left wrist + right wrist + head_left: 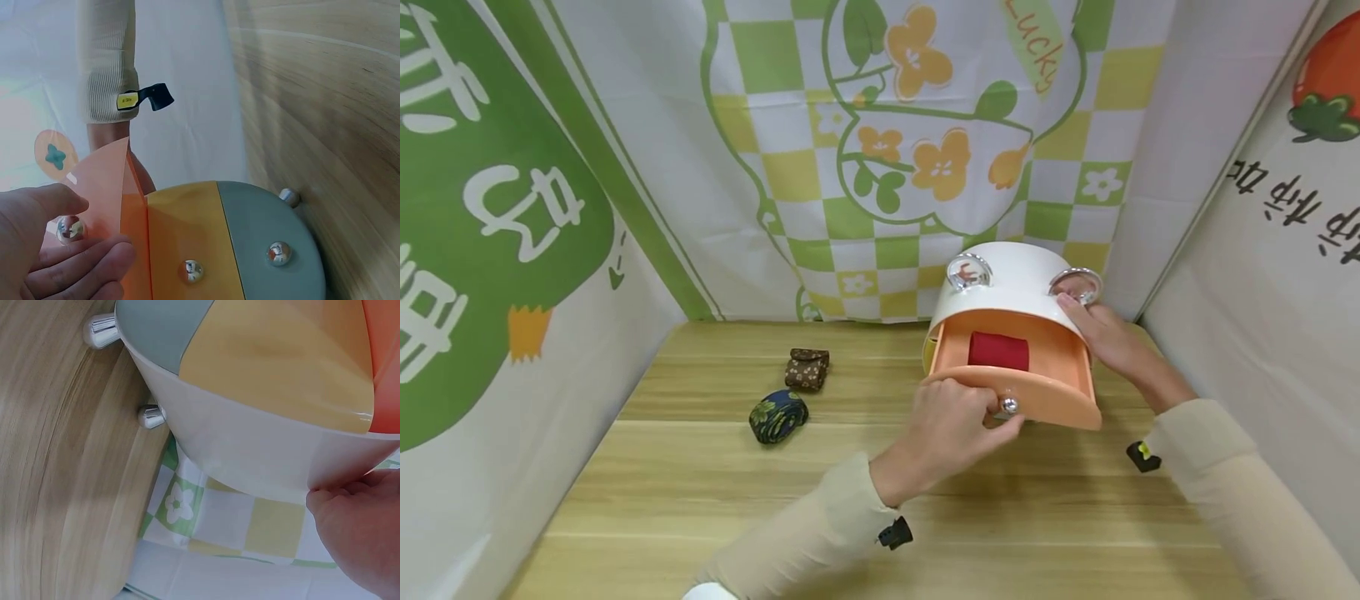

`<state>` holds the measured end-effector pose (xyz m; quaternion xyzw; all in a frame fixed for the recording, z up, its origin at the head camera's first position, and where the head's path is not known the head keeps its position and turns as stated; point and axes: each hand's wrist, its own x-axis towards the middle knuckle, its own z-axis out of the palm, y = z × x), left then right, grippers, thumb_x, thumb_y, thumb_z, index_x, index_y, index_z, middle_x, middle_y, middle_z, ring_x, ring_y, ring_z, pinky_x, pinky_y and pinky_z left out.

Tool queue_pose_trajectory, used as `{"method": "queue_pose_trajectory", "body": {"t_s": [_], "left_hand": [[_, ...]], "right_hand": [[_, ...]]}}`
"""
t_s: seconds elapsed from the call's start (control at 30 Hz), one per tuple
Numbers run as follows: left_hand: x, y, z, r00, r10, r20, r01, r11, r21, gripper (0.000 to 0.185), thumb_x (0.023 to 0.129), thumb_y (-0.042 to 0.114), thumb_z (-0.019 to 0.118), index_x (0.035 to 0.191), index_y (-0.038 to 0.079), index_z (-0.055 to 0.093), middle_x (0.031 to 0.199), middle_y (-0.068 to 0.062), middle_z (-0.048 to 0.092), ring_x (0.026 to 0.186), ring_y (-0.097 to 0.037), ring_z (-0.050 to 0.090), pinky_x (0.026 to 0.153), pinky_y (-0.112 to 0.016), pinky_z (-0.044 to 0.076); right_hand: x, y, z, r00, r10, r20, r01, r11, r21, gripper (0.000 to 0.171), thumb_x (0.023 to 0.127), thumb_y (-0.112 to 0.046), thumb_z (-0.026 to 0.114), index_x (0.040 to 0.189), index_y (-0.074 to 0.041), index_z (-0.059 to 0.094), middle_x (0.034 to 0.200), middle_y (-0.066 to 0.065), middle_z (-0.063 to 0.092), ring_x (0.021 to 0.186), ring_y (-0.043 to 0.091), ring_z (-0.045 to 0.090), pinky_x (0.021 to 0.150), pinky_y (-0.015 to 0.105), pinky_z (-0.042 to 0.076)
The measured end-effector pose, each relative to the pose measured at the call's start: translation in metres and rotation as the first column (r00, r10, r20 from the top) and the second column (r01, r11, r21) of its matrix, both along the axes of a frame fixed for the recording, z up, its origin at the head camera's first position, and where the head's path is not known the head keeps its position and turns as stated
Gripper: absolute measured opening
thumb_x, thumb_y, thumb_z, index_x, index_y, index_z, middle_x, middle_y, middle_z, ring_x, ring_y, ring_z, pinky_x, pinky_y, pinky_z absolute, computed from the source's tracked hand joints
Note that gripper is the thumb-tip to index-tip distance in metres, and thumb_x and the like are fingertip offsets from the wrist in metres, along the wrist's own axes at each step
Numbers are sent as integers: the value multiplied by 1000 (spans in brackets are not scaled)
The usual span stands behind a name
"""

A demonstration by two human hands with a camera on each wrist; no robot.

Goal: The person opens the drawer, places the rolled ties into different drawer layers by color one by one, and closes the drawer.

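Note:
A small rounded drawer cabinet (1000, 275) in white has its top orange drawer (1052, 367) pulled out. A rolled dark red cloth, like a necktie (998, 351), lies in it. My left hand (951, 429) is at the drawer front, thumb and fingers around the silver knob (70, 230). Against the cabinet's right side, my right hand (1101, 333) holds on beside a chrome ring-shaped ear (1077, 285). In the right wrist view, its curled fingers (337, 494) meet the white side wall. The left wrist view shows a yellow drawer (187, 244) and a grey-green drawer (269, 225), both closed.
On the wooden table (700, 492), left of the cabinet, lie a rolled brown patterned necktie (807, 368) and a rolled navy floral necktie (778, 416). A printed curtain (880, 275) hangs behind the cabinet, and white cloth walls stand at both sides.

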<state>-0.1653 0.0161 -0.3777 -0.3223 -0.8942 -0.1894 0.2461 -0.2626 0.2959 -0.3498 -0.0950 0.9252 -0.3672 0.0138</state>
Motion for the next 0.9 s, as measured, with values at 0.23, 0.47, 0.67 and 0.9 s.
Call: {"method": "queue_pose_trajectory", "body": {"t_s": [0.23,0.47,0.67,0.9], "left_hand": [[-2,5,1,999,15,-42,-14,1000,22,57,91,43,76,49,27,41,47,17,24,45,1,27,47,-18,19],[-6,6,2,999,8,-51,-6,999,52,56,91,40,75,50,24,40,47,16,25,44,2,24,50,-18,21],[-9,8,3,997,23,-69,-19,997,68,55,88,37,75,49,23,39,46,16,26,43,1,24,67,-26,50],[-17,11,4,996,42,-82,-35,996,81,54,86,33,75,51,23,36,48,15,21,45,0,18,47,-18,16]], "right_hand": [[-2,1,0,1000,4,4,-4,1000,-5,76,111,-61,25,88,-2,67,73,2,62,78,21,63,78,37,50],[0,0,0,1000,22,5,-22,1000,-7,77,111,-59,24,122,5,66,116,22,66,113,35,58,102,51,44],[0,1,-1,1000,22,10,-22,1000,-6,79,111,-59,23,124,5,66,117,22,69,114,35,61,104,52,46],[-2,4,-3,999,41,24,-40,999,-32,79,112,-58,20,139,4,59,136,27,63,130,39,55,112,60,41]]}}
